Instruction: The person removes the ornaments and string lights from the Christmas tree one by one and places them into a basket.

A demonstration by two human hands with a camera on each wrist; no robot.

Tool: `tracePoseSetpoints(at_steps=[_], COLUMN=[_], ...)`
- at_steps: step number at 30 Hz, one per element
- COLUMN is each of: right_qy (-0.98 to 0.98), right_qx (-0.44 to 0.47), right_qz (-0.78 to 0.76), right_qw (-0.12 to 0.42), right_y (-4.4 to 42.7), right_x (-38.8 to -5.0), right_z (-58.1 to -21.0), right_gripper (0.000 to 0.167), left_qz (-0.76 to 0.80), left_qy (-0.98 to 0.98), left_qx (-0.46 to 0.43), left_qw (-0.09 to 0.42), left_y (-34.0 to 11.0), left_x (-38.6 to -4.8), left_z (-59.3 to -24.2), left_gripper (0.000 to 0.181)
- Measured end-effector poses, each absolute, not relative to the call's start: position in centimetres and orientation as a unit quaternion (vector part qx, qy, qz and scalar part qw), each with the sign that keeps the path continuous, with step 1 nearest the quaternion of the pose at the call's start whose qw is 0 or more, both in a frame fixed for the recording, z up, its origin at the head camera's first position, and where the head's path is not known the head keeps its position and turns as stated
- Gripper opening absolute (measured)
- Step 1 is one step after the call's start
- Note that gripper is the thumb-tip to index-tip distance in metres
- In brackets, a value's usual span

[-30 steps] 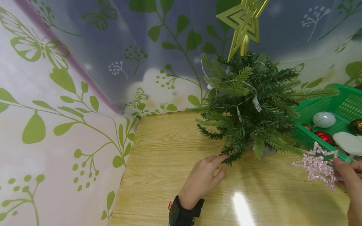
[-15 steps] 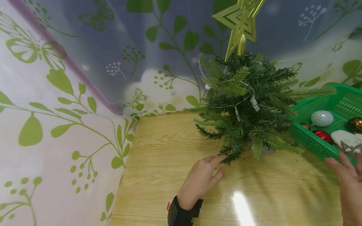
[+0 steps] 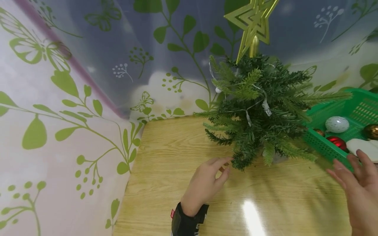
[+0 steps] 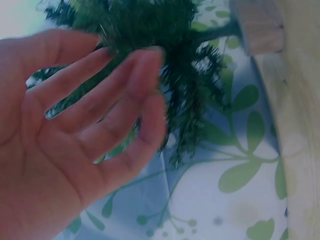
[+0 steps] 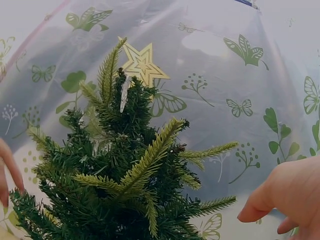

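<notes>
Christmas tree (image 3: 260, 108): gold star (image 3: 252, 23) on top
Left hand (image 3: 203, 182): fingers loosely bent, just beside a lower branch (image 3: 243, 159)
Right hand (image 3: 361, 191): fingers spread, near the green basket (image 3: 326, 149)

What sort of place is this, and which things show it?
Probably a table corner indoors, perhaps for holiday decorating. A small green artificial Christmas tree topped by a gold star stands on a light wood-grain table; a green plastic basket holds round white and red ornaments; green-patterned sheeting is behind.
</notes>
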State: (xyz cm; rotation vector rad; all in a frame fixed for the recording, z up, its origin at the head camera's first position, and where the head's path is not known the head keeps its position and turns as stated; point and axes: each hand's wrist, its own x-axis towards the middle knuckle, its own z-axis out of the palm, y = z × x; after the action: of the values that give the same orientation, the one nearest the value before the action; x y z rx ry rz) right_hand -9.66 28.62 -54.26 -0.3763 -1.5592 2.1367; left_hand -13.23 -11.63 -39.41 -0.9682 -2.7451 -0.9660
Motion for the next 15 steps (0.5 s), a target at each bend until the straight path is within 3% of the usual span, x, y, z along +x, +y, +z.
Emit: tracePoseSetpoints(at_steps=[4, 6, 11, 15], right_qy=[-0.576, -0.575, -0.583, -0.609], right_qx=[-0.132, -0.143, -0.175, -0.175], right_qz=[0.775, 0.776, 0.770, 0.756], right_qw=[0.223, 0.216, 0.192, 0.165], right_y=[27.2, 25.4, 20.9, 19.5], right_x=[-9.2, -8.6, -7.1, -6.2], right_z=[-52.4, -49.8, -43.1, -41.4], right_gripper=[0.070, 0.068, 0.066, 0.068], left_qz=[-0.362, -0.373, -0.367, -0.340], left_qy=[-0.880, -0.881, -0.903, -0.922], left_qx=[-0.284, -0.261, -0.209, -0.187], left_qw=[0.116, 0.131, 0.079, 0.021], left_y=[-12.4, -12.6, -12.5, -12.3], left_x=[-14.0, -14.6, -16.9, -18.2], left_z=[-38.9, -38.9, -38.9, -39.8], left_gripper=[0.026, 0.032, 0.061, 0.065])
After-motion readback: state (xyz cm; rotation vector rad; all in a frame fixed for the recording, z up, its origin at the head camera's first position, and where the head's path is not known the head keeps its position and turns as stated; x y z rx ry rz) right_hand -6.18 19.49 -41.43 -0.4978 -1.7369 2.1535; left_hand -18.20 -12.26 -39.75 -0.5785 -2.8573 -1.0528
